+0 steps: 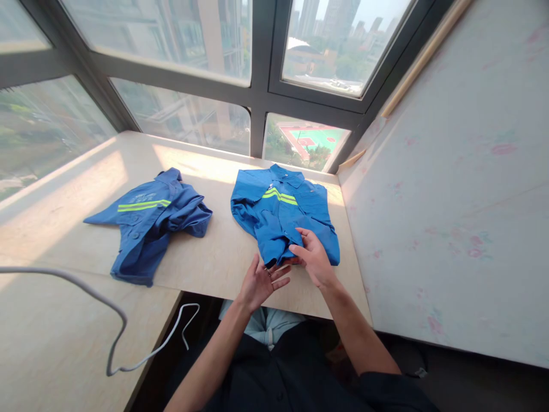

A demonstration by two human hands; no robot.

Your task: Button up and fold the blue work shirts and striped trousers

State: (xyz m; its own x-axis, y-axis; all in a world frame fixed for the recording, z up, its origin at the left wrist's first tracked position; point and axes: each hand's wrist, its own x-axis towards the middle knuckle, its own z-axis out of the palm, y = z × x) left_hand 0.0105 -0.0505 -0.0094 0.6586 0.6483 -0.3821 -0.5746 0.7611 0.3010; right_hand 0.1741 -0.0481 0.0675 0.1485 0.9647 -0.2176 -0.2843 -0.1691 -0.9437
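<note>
A blue work shirt with a double yellow-green stripe across its chest lies in front of me, collar toward the window, its lower part bunched. My right hand is at the bottom edge, fingers curled on the cloth with some of it between them. Just below that edge, my left hand has its palm turned up and its fingers spread, holding nothing. Its fingertips reach close to the hem; whether they touch it I cannot tell. To the left, a second blue work shirt with a similar stripe lies crumpled and partly folded.
Both shirts rest on a pale wood-look ledge under grey-framed windows. A flower-patterned wall bounds the right side. A grey-white cable loops over the ledge at the left, its end hanging past the front edge.
</note>
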